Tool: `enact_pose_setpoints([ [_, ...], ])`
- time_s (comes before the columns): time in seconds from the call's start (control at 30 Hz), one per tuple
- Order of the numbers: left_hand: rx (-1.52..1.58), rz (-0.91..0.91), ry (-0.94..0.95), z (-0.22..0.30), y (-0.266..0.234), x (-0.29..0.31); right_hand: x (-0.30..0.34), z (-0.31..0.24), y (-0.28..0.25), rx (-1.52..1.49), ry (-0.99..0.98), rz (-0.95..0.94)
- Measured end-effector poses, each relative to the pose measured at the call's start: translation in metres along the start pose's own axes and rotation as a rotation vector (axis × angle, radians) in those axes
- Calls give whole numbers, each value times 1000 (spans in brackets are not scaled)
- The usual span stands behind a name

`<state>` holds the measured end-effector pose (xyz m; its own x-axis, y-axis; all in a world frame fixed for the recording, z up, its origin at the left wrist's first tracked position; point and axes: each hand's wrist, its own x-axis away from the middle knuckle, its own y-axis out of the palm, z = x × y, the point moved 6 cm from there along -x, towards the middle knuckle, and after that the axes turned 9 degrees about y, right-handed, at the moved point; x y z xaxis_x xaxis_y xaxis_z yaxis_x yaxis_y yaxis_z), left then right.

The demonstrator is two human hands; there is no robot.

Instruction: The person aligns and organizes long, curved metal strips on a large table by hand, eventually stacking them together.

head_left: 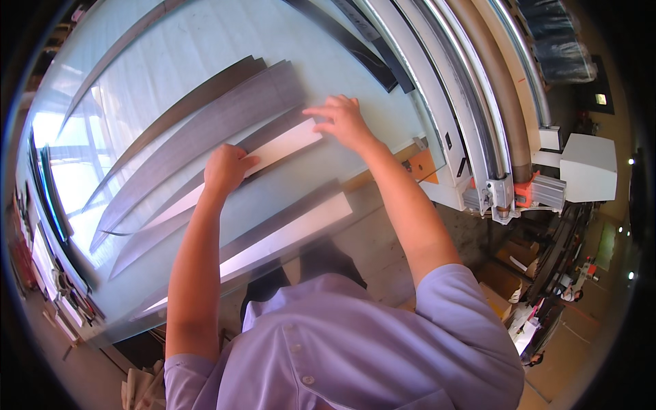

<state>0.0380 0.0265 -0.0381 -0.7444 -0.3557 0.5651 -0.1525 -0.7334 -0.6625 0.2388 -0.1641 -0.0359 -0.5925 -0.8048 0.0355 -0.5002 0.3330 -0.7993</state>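
A long white strip lies on a dark grey strip on a pale glass-topped table. My left hand is closed at the strip's middle, its thumb laid over the white surface and its other fingers curled and partly hidden. At the right end of the same strip is my right hand, fingers stretched and apart; the thumb touches the white end and the forefinger reaches the grey strip's edge. Nearer to me lies a second white strip alongside a dark one. Beyond my hands are broad grey strips with tapering left ends.
To the right runs a machine with long metal rails, a brown roller and a white end housing. More dark strips rest at the table's far side. Cardboard boxes stand at the lower right.
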Motion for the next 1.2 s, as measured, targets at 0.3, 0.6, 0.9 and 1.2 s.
enact_pose_setpoints([
  [0.3,-251,170,-36,-82,-33,75,4,-6,-4,16,-19,79],
  [0.6,115,361,-295,-308,-69,188,3,-13,0,47,14,50],
  [0.9,110,298,-356,-287,-79,186,5,-19,-1,78,84,18],
  [1.2,64,292,-400,-278,-82,185,4,-24,1,144,92,12],
])
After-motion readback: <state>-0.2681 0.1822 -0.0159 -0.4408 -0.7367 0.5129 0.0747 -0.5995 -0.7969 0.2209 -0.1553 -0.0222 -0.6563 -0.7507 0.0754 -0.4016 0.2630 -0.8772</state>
